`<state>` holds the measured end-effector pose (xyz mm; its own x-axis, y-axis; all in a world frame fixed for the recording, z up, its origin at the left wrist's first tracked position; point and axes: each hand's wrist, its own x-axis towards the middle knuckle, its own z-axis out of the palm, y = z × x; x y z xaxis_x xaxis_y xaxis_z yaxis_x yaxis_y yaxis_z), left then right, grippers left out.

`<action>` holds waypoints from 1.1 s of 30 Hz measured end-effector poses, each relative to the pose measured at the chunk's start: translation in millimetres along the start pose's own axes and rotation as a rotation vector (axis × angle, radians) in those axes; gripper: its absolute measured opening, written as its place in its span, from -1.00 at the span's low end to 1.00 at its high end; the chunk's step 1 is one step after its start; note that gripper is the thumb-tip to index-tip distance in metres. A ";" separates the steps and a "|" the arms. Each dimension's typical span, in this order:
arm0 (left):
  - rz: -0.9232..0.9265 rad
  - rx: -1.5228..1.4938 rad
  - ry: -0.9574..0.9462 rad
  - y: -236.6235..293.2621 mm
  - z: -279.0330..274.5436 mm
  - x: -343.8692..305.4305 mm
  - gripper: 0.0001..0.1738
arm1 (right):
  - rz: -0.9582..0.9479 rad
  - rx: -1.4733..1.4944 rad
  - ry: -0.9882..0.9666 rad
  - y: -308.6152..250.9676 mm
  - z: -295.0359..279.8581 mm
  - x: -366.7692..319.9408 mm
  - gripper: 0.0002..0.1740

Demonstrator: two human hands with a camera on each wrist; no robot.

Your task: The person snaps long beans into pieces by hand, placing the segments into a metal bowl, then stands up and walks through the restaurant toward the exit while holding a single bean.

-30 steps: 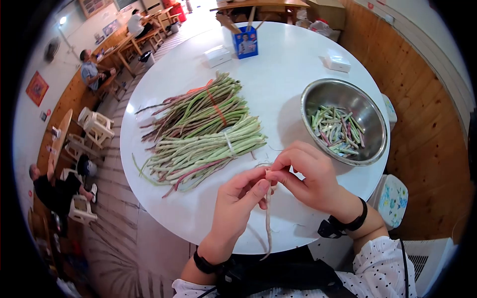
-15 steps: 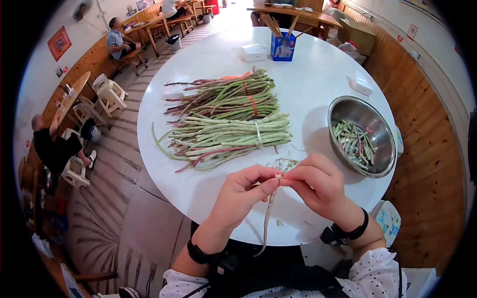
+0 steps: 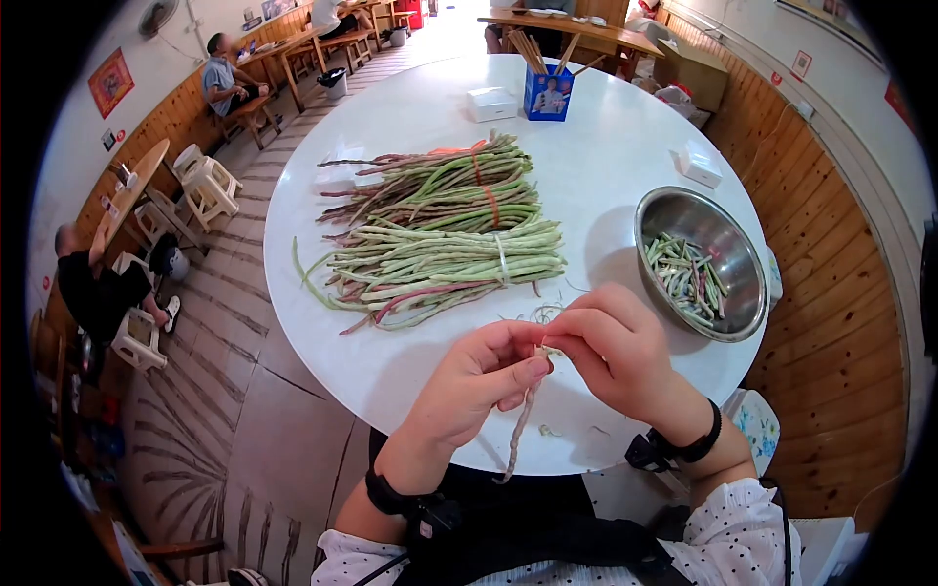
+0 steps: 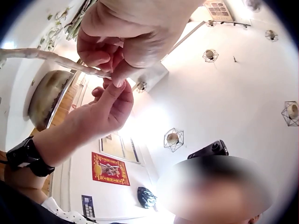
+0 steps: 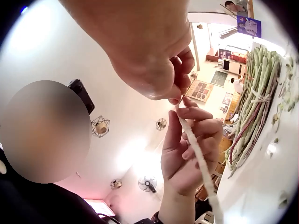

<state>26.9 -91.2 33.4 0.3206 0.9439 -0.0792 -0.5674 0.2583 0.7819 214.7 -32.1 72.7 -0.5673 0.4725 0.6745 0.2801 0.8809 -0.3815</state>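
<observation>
Near the lower centre of the head view, the left hand [image 3: 471, 383] and right hand [image 3: 622, 340] pinched the long bean [image 3: 519, 430] at its upper end; slow, light pulling probably served best.

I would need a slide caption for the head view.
Left hand holding a bean, right hand at its end; bean bundles, metal bowl beyond.

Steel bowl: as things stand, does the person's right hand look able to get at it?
Likely yes: the steel bowl sits open close to the right hand, with nothing visible between them, though that hand pinches at the upper end of the long bean.
</observation>
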 end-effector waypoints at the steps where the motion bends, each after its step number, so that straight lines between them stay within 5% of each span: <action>1: -0.006 -0.035 -0.014 -1.1 0.1 -0.1 -0.81 | -0.052 -0.035 0.017 0.0 0.3 1.5 -0.77; 14: 0.094 -0.045 0.065 -10.6 -17.7 -6.6 -0.86 | -0.146 -0.118 0.025 -2.6 8.4 -0.6 -0.72; 19: 0.236 -0.111 0.341 -10.9 -22.2 -3.3 -0.85 | -0.101 -0.048 -0.139 -10.0 3.8 -14.0 -0.75; 24: 0.313 -0.115 0.403 10.5 -30.8 -8.9 -0.83 | 0.302 0.012 -0.079 11.3 -32.7 -31.1 -0.83; 26: 0.320 -0.090 0.422 17.5 -21.3 -7.3 -0.83 | 0.106 -0.260 -0.204 28.1 -28.0 -33.6 -0.78; 29: 0.343 -0.033 0.411 19.6 -10.2 -0.6 -0.83 | 0.090 -0.375 -0.196 25.4 -13.8 -34.2 -0.75; 32: 0.375 0.009 0.398 20.0 0.5 0.9 -0.82 | 0.360 -0.038 -0.195 6.7 -7.7 -31.2 -0.69; 33: 0.387 -0.002 0.390 21.0 4.3 0.7 -0.82 | 0.286 0.041 -0.162 2.7 -3.6 -27.9 -0.67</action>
<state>18.5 -86.0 52.4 -0.2165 0.9762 -0.0099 -0.5893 -0.1226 0.7986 234.0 -42.9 55.1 -0.5866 0.6872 0.4287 0.4162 0.7098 -0.5683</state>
